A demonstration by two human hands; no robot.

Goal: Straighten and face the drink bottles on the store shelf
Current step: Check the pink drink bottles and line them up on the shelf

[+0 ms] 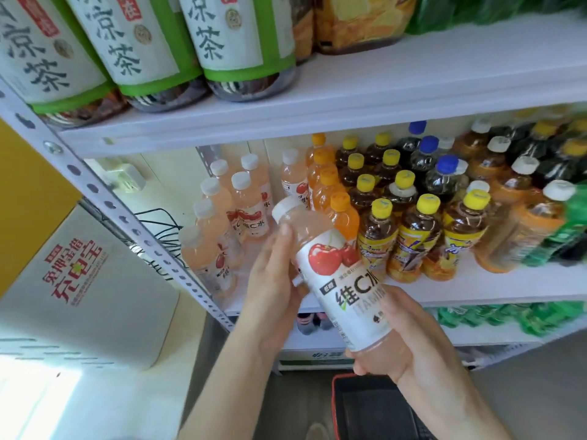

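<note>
Both hands hold one pink apple-label bottle (pixel 336 274) tilted off the shelf (pixel 476 289): the left hand (pixel 273 281) wraps its shoulder, the right hand (pixel 397 341) cups its base (both grips closed on it). Reinserted carelessly, it could topple the neighbouring pink bottles (pixel 222 230).

Head view; close, facing shelf (pixel 413 100)

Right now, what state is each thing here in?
Pink drink bottle: capped, tilted, held off the shelf in both hands.
Left hand: gripping its upper part.
Right hand: gripping its base.
Yellow-capped tea bottles: upright, capped.
Red basket: on floor.
</note>
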